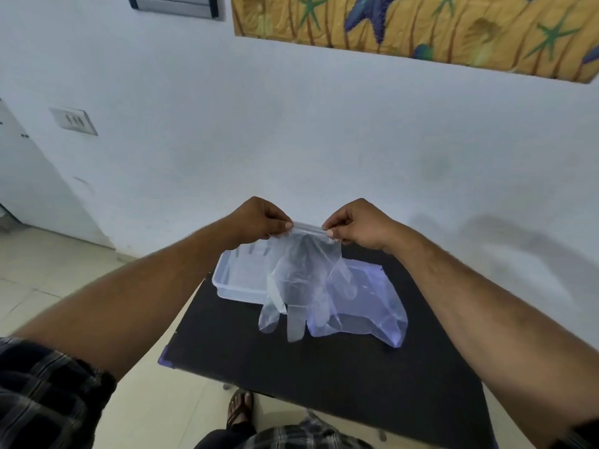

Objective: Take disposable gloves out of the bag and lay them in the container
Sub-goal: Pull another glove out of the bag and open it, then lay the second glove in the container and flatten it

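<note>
Glove (301,280), clear plastic, hangs by its cuff between both hands, fingers pointing down, long axis near vertical. Left hand (259,220) pinches one cuff corner, right hand (356,225) the other; both are closed on the film, level with each other. The container (227,283) sits on the dark table (324,367) directly below and slightly left, nearer the left hand. The bag (372,309) lies flat just beside it, under the right hand. Judgement: lowering leftward should land the glove inside.
</note>
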